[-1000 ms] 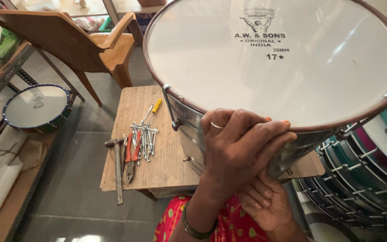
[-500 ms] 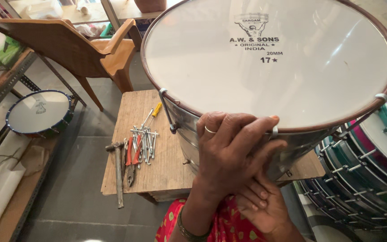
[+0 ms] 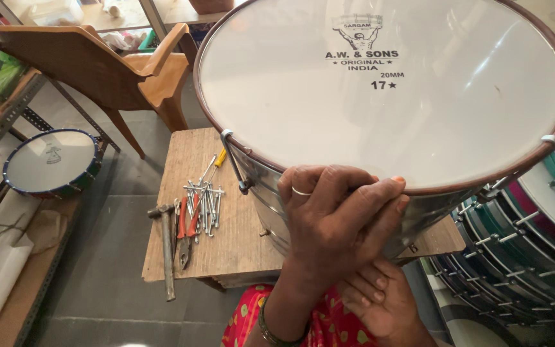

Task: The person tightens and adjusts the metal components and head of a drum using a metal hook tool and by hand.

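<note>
The big round drum with a white skin and shiny metal side (image 3: 380, 90) stands on the small wooden counter (image 3: 194, 160), close to the person. It looks bulky and a bit heavy, its metal side smooth and slippery, and its thin skin could dent. The brown rim and metal hooks look like the safest places to hold. The left hand (image 3: 335, 222) lies curled over the near rim, fingers pressed on it. The right hand (image 3: 374, 302) sits lower, under the left wrist; I cannot tell what it holds. A hammer (image 3: 165, 247), red-handled pliers (image 3: 184, 234) and metal rods (image 3: 203, 202) lie just beside the drum.
</note>
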